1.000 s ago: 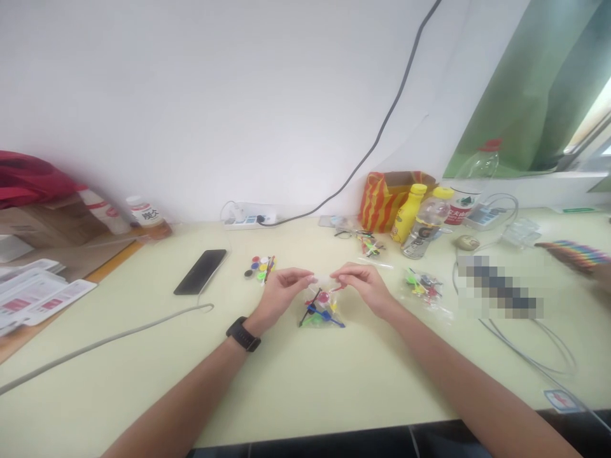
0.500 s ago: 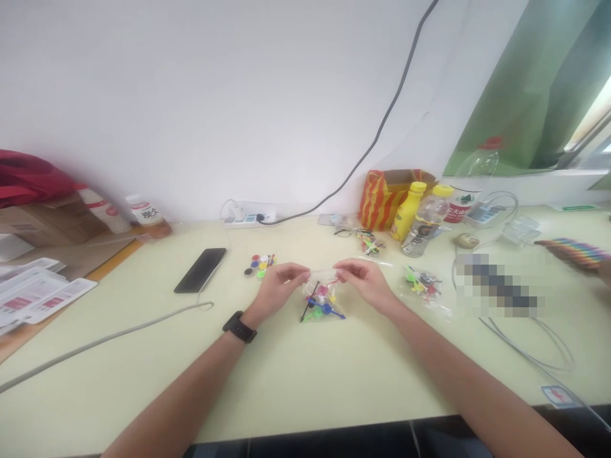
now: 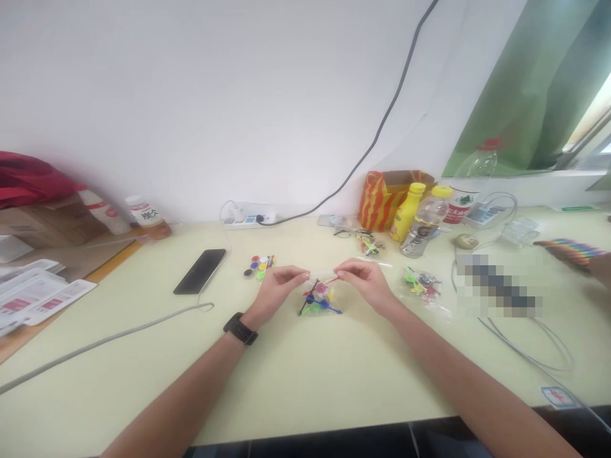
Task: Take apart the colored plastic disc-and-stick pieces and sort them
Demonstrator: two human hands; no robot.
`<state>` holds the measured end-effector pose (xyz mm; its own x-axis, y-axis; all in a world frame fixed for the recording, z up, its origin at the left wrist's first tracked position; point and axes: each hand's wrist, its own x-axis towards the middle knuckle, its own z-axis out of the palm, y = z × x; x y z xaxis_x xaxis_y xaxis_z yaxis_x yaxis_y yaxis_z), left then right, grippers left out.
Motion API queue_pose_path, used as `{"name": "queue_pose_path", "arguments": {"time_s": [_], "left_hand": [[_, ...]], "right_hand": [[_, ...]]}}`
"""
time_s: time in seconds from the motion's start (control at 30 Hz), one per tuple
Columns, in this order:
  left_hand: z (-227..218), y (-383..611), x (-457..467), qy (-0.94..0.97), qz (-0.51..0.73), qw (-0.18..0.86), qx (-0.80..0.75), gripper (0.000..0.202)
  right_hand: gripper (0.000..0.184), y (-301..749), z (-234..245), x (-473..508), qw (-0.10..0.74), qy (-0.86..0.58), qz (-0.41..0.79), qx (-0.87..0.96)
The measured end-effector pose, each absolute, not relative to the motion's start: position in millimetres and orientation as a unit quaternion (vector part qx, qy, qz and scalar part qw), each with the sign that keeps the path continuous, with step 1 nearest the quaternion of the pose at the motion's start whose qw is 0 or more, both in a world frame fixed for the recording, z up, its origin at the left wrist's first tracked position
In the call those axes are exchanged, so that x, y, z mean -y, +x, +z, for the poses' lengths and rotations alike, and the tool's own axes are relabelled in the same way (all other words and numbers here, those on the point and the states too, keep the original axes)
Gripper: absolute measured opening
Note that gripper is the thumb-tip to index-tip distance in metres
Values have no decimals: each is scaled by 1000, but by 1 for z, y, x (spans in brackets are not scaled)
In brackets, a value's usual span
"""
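One clear bag of coloured pieces [image 3: 319, 300], its top edge pinched by left hand [image 3: 280, 286] and right hand [image 3: 366, 285]; its body lies at five o'clock from the left fingertips, seven from the right. At two o'clock, two yellow-capped bottles [image 3: 407, 215]; at nine, one phone [image 3: 199, 271].

From here I have my left forearm [image 3: 184, 391] and right forearm [image 3: 465, 375] slanting inward; my left hand [image 3: 277, 289] and right hand [image 3: 366, 286] face each other, near but apart; each pinches thumb towards forefinger, the other fingers loosely curled.
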<state>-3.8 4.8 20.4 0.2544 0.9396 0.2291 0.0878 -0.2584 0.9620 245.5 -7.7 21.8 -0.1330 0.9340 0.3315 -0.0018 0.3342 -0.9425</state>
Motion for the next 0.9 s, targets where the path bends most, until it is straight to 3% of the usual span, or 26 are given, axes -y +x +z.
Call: {"name": "queue_pose_path", "arguments": {"time_s": [0.17,0.27,0.4,0.73,0.9], "left_hand": [[22,-2,-3,668,459,438,-389,29],[22,-3,-6,695,439,397,-407,37],[24,-4,-8,737,403,344,-419,24],[27,-8,-8,714,446,398,-366,18],[25,-5,-5,714,450,389,-369,17]], "right_hand": [[36,241,19,9,500,-405,475,600],[31,242,20,9,473,-408,481,615],[28,245,23,9,483,-412,444,632],[19,250,15,3,522,-363,460,620],[22,247,16,7,517,-363,411,657]]}}
